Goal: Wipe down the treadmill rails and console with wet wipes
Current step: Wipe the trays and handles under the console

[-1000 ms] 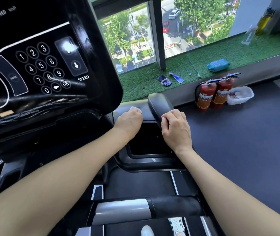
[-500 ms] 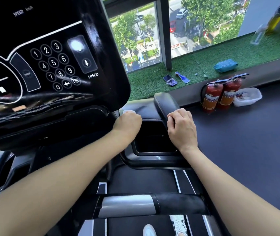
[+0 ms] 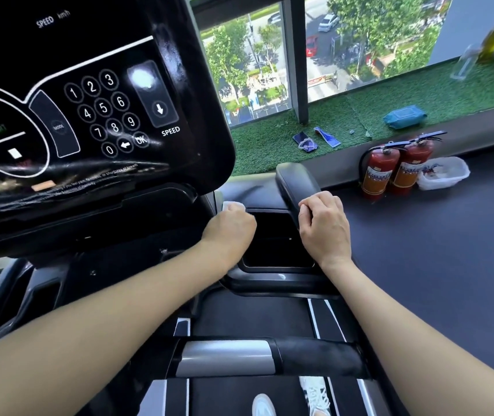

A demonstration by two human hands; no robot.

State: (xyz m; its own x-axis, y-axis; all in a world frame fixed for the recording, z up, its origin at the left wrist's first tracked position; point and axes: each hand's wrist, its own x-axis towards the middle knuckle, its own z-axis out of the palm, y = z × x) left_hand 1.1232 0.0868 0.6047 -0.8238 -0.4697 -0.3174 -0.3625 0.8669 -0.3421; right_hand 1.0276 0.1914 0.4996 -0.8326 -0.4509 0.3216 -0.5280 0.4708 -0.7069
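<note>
1. The left hand (image 3: 230, 228), at the frame's centre, has its fingers curled over a white wipe (image 3: 232, 205), pressing it on the tray (image 3: 278, 274) rim just below the console (image 3: 95, 115). Only a corner of the wipe shows.
2. The right hand (image 3: 323, 226) has its fingers clamped round the black grip (image 3: 295, 183), right of the tray recess.
3. Risk: the wipe is bunched small under the fist, so it may skip the recess corners and the rim's far edge.
4. Risk: moving up to the console at upper left, a firm wet press could trigger the START or SPEED keys while the person's shoes (image 3: 314, 394) stand on the belt.
5. Risk: the rail (image 3: 269, 357) at the bottom of the frame could be missed; I can't tell if it has been wiped.
6. The spare wipe pack (image 3: 404, 117) lies on the sill at upper right, well apart from both hands.
</note>
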